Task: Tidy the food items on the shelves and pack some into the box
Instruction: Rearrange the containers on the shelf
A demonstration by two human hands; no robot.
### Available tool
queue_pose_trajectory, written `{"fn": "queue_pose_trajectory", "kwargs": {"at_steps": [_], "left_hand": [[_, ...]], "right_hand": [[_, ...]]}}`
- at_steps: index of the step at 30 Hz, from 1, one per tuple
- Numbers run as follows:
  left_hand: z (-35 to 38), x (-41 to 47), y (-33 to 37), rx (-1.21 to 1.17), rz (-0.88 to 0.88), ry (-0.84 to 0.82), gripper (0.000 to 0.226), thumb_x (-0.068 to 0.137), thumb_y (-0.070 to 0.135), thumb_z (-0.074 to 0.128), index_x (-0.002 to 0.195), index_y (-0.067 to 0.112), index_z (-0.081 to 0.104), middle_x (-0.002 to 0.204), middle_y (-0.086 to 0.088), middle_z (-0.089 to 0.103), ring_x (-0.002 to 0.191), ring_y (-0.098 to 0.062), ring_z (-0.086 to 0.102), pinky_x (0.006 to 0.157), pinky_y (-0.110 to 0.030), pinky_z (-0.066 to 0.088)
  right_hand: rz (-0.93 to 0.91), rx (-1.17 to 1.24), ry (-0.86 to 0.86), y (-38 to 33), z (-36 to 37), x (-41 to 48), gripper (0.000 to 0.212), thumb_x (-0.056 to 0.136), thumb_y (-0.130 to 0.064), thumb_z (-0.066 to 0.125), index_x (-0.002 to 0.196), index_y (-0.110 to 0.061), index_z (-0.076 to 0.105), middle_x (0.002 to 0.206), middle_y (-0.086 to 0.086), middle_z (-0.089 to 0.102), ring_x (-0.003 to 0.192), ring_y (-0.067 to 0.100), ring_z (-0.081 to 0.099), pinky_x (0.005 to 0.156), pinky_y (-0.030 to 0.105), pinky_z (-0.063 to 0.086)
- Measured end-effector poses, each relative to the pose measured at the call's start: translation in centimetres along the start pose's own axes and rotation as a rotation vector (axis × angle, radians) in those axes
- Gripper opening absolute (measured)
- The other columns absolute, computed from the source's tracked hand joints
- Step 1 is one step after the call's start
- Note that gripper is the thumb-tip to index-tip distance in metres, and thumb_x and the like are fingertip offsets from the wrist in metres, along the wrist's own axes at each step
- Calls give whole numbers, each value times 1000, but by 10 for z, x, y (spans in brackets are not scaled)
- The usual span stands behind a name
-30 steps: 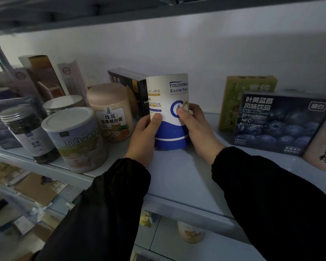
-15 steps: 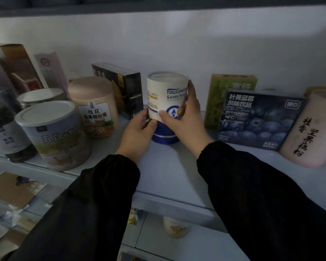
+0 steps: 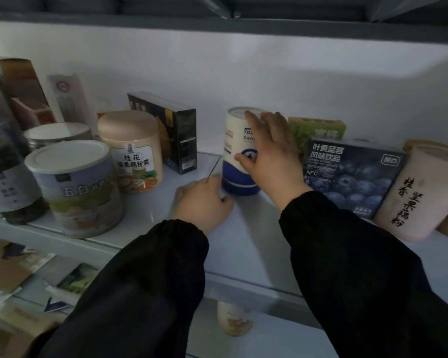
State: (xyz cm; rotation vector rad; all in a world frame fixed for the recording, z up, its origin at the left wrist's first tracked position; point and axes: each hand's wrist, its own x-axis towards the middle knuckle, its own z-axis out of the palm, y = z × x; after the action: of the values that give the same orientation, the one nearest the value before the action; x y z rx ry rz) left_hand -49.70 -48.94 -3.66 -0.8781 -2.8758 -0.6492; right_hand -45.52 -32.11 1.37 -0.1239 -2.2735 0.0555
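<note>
**White-and-blue canister (image 3: pixel 239 151) stands on the shelf, left hand off it**

Half a second ago both hands were on the canister, the left at its side and the right wrapped round its front. Now the left hand (image 3: pixel 204 200) has dropped to the shelf (image 3: pixel 243 244) at the lower left of the canister's blue base. Its fingers are loosely curled and hold nothing, though the hand is blurred. The right hand (image 3: pixel 269 156) has loosened. Its fingers are spread almost straight over the canister's front and rim, and the thumb lies on the label. The canister stands upright at frame centre. A strip of bare shelf shows between it and the black box (image 3: pixel 177 135) to its left.

Six round containers can be counted on this shelf:
- dark jar (image 3: pixel 11 182)
- silver-lidded tin (image 3: pixel 60 133)
- large white-lidded tin (image 3: pixel 78 189)
- beige jar (image 3: pixel 133 151)
- the canister
- pale tub (image 3: pixel 419 195) at the right edge

Three boxes sit near the hands: the black box, a green box (image 3: pixel 318 129) and a blueberry box (image 3: pixel 352 177). Two tall cartons (image 3: pixel 23 91) lean at upper left. One small jar (image 3: pixel 233 319) stands on the shelf below.
</note>
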Motion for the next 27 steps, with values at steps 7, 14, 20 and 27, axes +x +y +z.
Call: {"fn": "queue_pose_trajectory", "kwargs": {"at_steps": [7,14,20,27], "left_hand": [[-4,-17,-5,246,30,-379,75,100,72,20,165,41,-2,174,11,-9,160,-24,-11,125,-59,-9],[-19,-46,-42,294,-11,-333,83,92,86,18,162,47,-4,173,16,-9,160,-25,-8,123,-63,-1],[-27,-60,-45,266,-104,-322,85,90,88,18,162,48,-5,174,11,-10,160,-33,-8,123,-63,-1],[-33,-61,-60,200,-25,-271,76,98,77,27,164,45,6,174,12,1,160,-28,3,128,-49,3]], "right_hand": [[84,-105,-170,8,17,-22,93,93,0,62,167,-27,12,174,13,-9,159,41,-2,119,50,33],[182,-95,-435,4,20,-39,82,98,-28,58,164,-41,11,166,24,5,135,49,45,104,46,49],[199,-118,-606,1,21,-43,80,102,-40,49,164,-42,-1,150,24,39,122,41,56,92,40,51],[157,-28,-559,-15,18,-41,46,99,-34,53,141,-14,53,119,16,61,110,37,61,85,40,54]]}}
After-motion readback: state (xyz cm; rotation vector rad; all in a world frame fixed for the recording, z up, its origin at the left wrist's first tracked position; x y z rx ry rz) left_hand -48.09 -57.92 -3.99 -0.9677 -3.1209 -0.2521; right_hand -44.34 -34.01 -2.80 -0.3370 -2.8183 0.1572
